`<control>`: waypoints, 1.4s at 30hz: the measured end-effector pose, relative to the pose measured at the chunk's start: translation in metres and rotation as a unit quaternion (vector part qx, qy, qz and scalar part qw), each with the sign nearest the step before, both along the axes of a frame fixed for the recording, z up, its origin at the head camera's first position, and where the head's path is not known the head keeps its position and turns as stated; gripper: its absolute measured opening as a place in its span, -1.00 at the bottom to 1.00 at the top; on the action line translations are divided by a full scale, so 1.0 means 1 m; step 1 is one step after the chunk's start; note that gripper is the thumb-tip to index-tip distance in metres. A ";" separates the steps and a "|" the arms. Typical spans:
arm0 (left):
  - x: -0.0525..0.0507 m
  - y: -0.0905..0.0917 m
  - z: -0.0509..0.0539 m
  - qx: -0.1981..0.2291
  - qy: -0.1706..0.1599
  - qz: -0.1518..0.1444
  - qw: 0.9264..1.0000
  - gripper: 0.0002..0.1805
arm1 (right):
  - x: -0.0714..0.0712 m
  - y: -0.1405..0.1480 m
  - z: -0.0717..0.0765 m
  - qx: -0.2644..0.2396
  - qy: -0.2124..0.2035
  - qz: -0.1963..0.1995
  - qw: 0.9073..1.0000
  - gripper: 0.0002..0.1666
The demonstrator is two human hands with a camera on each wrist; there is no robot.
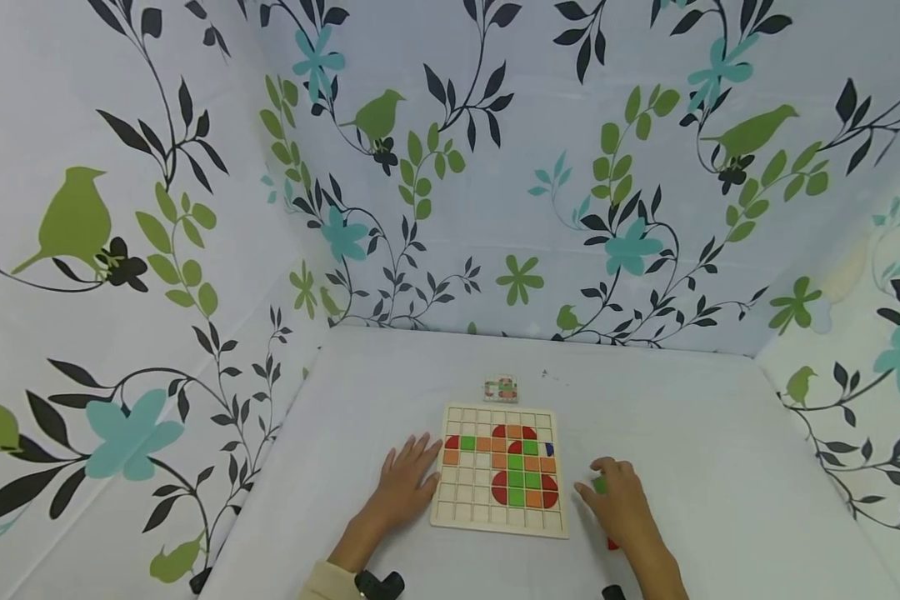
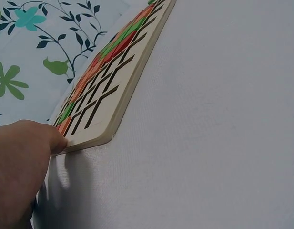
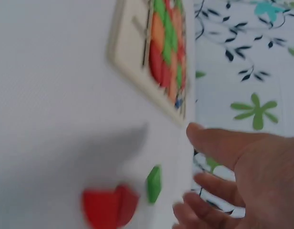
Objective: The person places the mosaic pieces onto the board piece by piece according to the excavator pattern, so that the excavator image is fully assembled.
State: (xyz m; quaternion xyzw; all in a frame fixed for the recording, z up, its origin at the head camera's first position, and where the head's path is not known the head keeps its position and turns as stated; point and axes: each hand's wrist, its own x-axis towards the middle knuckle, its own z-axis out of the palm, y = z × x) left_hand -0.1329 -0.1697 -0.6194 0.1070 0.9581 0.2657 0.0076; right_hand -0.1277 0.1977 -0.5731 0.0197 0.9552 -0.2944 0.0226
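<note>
A pale wooden grid board lies on the white cloth, partly filled with red, orange and green pieces and one small blue piece. My left hand rests at the board's left edge, and its thumb touches the rim in the left wrist view. Right of the board, my right hand hovers over the cloth with fingers loosely bent and apart, holding nothing. Below it in the right wrist view lie a loose green piece and red pieces, blurred; the hand partly hides them in the head view.
A small card with a coloured pattern lies just behind the board. White cloth covers the work surface. Patterned fabric with birds and leaves hangs at the back and both sides.
</note>
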 end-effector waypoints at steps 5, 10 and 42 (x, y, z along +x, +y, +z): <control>0.001 -0.001 0.002 0.005 -0.008 0.005 1.000 -0.38 | 0.000 0.023 -0.020 0.018 0.007 -0.040 0.999 -0.37; 0.000 0.001 0.003 0.004 -0.010 0.001 1.000 -0.38 | -0.002 0.028 -0.029 -0.005 0.007 -0.022 1.000 -0.57; 0.002 0.001 0.004 0.003 -0.012 -0.004 1.000 -0.39 | -0.041 -0.007 -0.021 -0.022 -0.003 0.045 0.999 -0.68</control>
